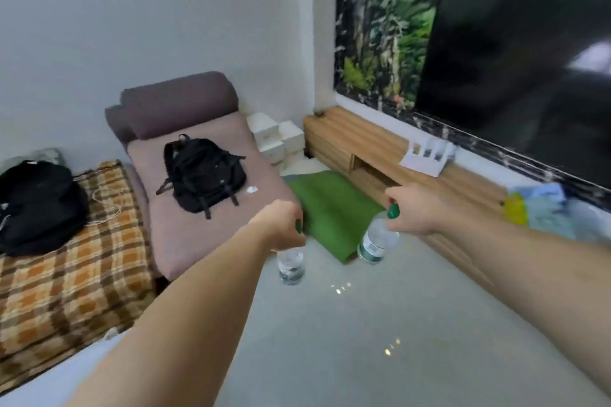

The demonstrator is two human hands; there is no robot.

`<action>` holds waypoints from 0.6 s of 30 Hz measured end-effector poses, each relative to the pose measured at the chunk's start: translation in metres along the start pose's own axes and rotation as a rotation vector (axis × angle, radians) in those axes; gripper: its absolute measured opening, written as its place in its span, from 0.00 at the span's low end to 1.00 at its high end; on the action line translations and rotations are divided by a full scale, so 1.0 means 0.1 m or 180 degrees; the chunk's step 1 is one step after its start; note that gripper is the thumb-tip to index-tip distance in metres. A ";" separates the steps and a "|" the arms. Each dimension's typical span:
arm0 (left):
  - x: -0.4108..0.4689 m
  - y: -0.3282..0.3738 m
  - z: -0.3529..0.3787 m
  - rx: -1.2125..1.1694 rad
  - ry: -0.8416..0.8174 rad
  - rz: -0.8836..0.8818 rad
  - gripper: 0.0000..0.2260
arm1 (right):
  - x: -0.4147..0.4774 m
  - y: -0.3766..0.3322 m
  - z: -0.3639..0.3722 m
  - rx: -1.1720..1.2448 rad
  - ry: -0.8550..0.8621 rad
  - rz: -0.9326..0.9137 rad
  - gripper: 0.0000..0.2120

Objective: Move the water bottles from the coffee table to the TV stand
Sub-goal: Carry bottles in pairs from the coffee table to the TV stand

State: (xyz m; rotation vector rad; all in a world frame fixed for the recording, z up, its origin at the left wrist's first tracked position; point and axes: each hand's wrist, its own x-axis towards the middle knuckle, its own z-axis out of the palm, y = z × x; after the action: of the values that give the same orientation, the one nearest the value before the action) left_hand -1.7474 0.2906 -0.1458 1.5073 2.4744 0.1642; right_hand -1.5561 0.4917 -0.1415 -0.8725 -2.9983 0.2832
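Note:
Each of my hands carries a clear water bottle with a green cap, hanging above the grey floor. My left hand (281,225) grips the top of the left water bottle (291,266), and its fingers hide most of the cap. My right hand (415,210) pinches the neck of the right water bottle (375,243), which tilts with its green-labelled base pointing down and left. The wooden TV stand (360,142) runs along the right wall, just beyond my right hand. The coffee table is out of view.
A large dark TV (515,76) hangs above the stand. A white router (426,157) and a blue-yellow packet (542,205) lie on the stand's top. A green cushion (330,211) lies on the floor. Black backpacks (203,172) rest on the sofa (185,215) at left.

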 end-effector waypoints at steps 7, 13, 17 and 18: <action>0.69 2.37 0.41 0.0067 -0.0409 0.1437 0.10 | -2.07 1.91 -0.46 -0.0123 0.0240 0.1678 0.15; 0.51 4.06 0.89 0.0272 -0.0659 0.2472 0.09 | -3.87 2.51 -0.54 -0.0228 0.0173 0.2913 0.13; 0.30 4.88 1.09 0.0297 -0.0611 0.3153 0.08 | -4.80 2.65 -0.56 0.0086 0.0144 0.3547 0.12; 0.23 5.04 1.13 0.0296 -0.0560 0.3371 0.07 | -4.99 2.66 -0.58 0.0162 0.0180 0.3666 0.12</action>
State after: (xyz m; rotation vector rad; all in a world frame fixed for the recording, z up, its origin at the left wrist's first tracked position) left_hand -1.2948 0.5411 -0.1478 2.5666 1.3399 0.0811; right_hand -0.9895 0.4561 -0.1086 -2.3976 -2.0533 0.2947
